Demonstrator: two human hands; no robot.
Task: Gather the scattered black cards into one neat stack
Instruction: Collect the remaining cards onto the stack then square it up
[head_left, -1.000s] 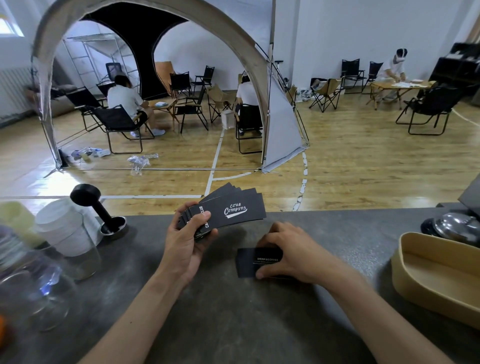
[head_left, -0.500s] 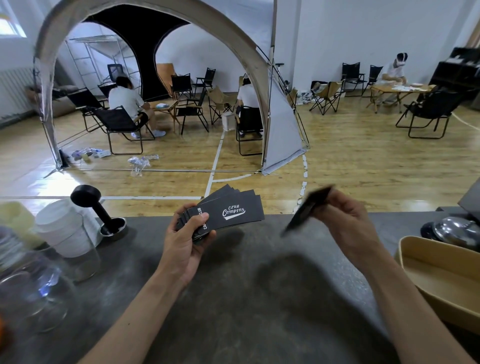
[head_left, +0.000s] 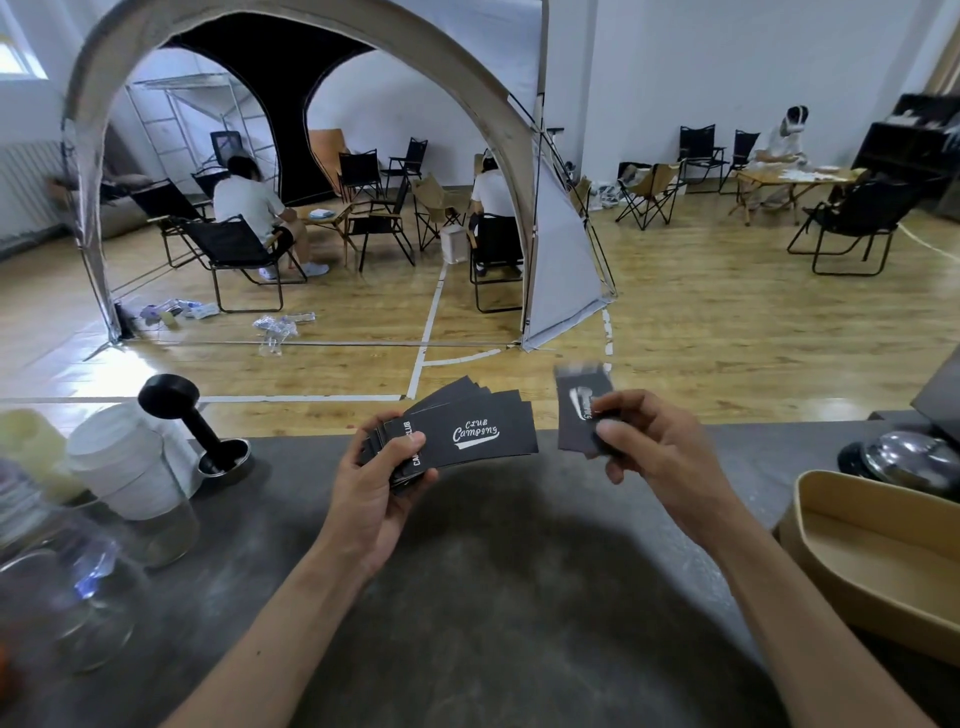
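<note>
My left hand (head_left: 382, 480) grips a fanned bundle of black cards (head_left: 467, 431) above the far part of the grey counter (head_left: 493, 597); the top card shows white "Club Camping" lettering. To its right, my right hand (head_left: 654, 449) pinches a single black card (head_left: 579, 410) upright, printed face toward me, slightly blurred. A small gap separates the single card from the bundle. No other black card lies on the counter in view.
A black tamper in a small dish (head_left: 208, 436), white paper cups (head_left: 130, 462) and glass jars (head_left: 67, 587) crowd the counter's left. A tan tray (head_left: 883, 597) and a metal bell (head_left: 919, 460) sit at the right.
My right hand picked one card off the counter, lifted it to the right, then turned it face-on and brought it nearer the bundle. The left hand barely moved.
</note>
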